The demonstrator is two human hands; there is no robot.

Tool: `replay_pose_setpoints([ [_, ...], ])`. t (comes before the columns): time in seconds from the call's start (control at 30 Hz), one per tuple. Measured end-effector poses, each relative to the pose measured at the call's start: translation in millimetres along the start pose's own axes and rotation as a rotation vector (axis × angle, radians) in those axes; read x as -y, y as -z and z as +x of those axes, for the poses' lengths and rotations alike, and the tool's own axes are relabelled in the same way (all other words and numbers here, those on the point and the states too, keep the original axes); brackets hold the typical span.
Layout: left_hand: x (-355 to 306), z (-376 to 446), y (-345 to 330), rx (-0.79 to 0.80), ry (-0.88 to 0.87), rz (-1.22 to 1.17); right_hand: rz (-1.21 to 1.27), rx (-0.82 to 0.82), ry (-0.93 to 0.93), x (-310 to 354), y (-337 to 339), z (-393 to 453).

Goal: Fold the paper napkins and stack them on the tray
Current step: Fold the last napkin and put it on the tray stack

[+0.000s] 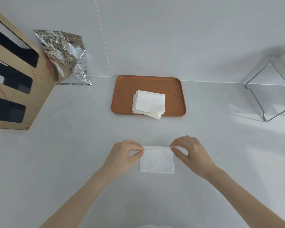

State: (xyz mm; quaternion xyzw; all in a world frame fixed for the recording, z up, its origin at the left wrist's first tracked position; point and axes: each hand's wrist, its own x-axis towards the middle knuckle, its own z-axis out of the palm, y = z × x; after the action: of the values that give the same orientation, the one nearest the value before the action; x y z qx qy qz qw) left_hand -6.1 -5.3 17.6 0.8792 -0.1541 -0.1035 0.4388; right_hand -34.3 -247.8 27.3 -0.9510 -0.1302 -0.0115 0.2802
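Note:
A white paper napkin [156, 161] lies folded on the grey counter in front of me. My left hand [124, 155] pinches its far left corner. My right hand [190, 151] pinches its far right corner. Beyond them stands a brown wooden tray [123, 94] near the wall. On the tray rests a loose stack of folded white napkins [149, 103], with the lowest ones jutting over the tray's near rim.
A cardboard box [15, 89] with dark cut-outs stands at the left. Crumpled silver foil packaging [64, 55] leans against the wall behind it. A clear container with a metal frame [270, 89] sits at the right edge. Something white shows at the bottom edge.

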Motion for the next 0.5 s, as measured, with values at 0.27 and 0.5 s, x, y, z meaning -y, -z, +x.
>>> replay_pose_setpoints([
  [0.27,37,-42,-39,-0.003,-0.113,0.34,-0.227,0.081,0.102,-21,-48,-57],
  [0.5,29,-29,-39,-0.138,-0.05,0.197,-0.099,-0.044,0.044,-19,-41,-46],
])
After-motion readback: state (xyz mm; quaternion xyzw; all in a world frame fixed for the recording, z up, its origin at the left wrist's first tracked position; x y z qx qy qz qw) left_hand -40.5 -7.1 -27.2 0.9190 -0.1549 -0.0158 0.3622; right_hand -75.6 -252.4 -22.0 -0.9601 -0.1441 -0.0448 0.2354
